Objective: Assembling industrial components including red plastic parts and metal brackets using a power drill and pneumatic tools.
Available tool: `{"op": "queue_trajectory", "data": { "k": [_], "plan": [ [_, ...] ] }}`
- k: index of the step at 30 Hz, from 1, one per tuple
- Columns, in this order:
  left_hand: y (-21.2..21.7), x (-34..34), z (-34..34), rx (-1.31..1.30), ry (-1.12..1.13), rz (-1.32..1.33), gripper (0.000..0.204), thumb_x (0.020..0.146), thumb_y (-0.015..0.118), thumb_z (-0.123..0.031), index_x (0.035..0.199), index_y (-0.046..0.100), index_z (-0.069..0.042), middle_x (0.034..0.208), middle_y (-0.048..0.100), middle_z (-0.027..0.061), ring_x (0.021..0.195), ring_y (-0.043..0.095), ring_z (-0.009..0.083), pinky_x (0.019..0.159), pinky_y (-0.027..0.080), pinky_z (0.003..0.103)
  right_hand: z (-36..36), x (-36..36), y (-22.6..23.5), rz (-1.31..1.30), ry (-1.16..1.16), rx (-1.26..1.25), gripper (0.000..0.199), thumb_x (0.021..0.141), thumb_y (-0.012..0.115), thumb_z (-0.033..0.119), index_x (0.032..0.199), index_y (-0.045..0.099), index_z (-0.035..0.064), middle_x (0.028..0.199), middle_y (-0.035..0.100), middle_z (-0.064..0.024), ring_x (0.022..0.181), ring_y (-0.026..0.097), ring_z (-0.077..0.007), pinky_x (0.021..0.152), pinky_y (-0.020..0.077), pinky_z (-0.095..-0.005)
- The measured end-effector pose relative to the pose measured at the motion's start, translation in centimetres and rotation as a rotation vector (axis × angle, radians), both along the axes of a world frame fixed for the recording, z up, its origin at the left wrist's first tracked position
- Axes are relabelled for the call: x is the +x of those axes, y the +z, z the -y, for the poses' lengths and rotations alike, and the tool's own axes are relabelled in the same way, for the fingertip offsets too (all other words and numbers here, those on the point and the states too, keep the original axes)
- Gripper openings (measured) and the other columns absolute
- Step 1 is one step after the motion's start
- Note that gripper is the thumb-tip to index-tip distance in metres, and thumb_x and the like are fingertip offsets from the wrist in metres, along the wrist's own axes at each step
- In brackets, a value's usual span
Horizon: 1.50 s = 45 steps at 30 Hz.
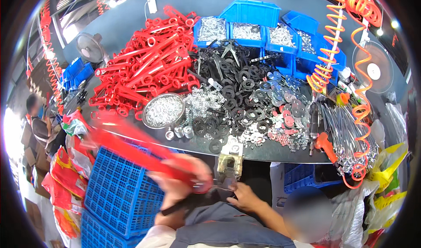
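My left hand [182,178] is closed around the near end of a long red frame-like part [149,158], which reaches up and left past the table edge, its far end smeared by motion. My right hand [246,197] is at my waist, fingers pinched together by a dark piece I cannot make out. Just above it, a brass-coloured fixture [230,162] is mounted on the table's front edge. Many similar red parts [149,64] with ring-shaped ends lie heaped on the table's left half.
A round metal dish [163,111] of small parts stands near the front edge, beside piles of black rings [237,112] and washers. Blue bins [247,33] line the back. An orange-handled air tool [325,146] and coiled orange hoses are right. Blue crates [114,182] stand left below.
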<state>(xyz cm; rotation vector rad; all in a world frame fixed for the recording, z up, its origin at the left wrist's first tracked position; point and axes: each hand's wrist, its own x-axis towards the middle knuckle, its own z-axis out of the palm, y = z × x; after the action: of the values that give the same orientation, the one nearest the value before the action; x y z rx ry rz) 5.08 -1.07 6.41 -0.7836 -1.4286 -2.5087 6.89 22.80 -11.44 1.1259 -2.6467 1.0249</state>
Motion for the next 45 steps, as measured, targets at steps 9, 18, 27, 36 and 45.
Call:
{"op": "queue_trajectory", "data": {
  "k": [9,18,27,36,45],
  "plan": [
    [-1.8,0.4,4.5,0.906,0.0,0.308,0.071,0.069,0.051,-0.083,0.077,0.049,-0.013,0.062,0.042,-0.0018,0.055,0.039,0.0104,0.05,0.034,0.028,3.4,3.8,7.2,0.93,0.209,-0.942,0.047,0.102,0.036,0.031,0.066,0.045,0.0012,0.06,0.045,-0.0059,0.051,0.047,-0.0136,0.049,0.0439,-0.0275],
    [-1.7,0.4,-2.2,0.546,0.136,0.437,0.085,0.077,0.028,-0.084,0.096,0.062,-0.008,0.061,0.05,0.0081,0.055,0.049,0.0225,0.057,0.041,0.036,6.2,4.1,8.6,0.912,0.03,-1.056,0.053,0.101,0.034,0.04,0.065,0.043,0.0036,0.056,0.043,-0.0046,0.048,0.045,-0.0132,0.045,0.0438,-0.0293],
    [-3.0,0.6,-2.2,0.547,0.169,0.27,0.07,0.085,0.04,-0.072,0.106,0.055,-0.007,0.07,0.053,0.0066,0.059,0.051,0.0169,0.058,0.043,0.034,7.4,3.8,8.7,0.681,-0.06,-0.982,0.052,0.102,0.03,0.033,0.066,0.049,0.0009,0.053,0.043,-0.002,0.045,0.046,-0.0106,0.041,0.0436,-0.0264],
    [-4.6,-1.3,-1.3,0.327,-0.004,0.095,0.045,0.096,0.049,-0.041,0.123,0.049,-0.005,0.075,0.056,0.0103,0.065,0.055,0.0217,0.062,0.046,0.039,3.9,0.3,6.4,0.542,-0.096,-0.557,0.032,0.099,0.042,0.022,0.083,0.056,-0.0018,0.074,0.06,-0.0069,0.067,0.06,-0.0141,0.061,0.0499,-0.0289],
    [-9.4,-2.0,-4.3,-0.225,0.05,0.128,0.043,0.086,0.064,-0.014,0.124,0.051,0.001,0.093,0.062,0.0145,0.086,0.061,0.022,0.076,0.05,0.034,0.6,-6.9,10.6,0.253,-0.414,-0.525,0.021,0.08,0.071,0.008,0.094,0.058,-0.0011,0.082,0.06,-0.0074,0.064,0.058,-0.0122,0.056,0.0466,-0.0273]
  ]
}}
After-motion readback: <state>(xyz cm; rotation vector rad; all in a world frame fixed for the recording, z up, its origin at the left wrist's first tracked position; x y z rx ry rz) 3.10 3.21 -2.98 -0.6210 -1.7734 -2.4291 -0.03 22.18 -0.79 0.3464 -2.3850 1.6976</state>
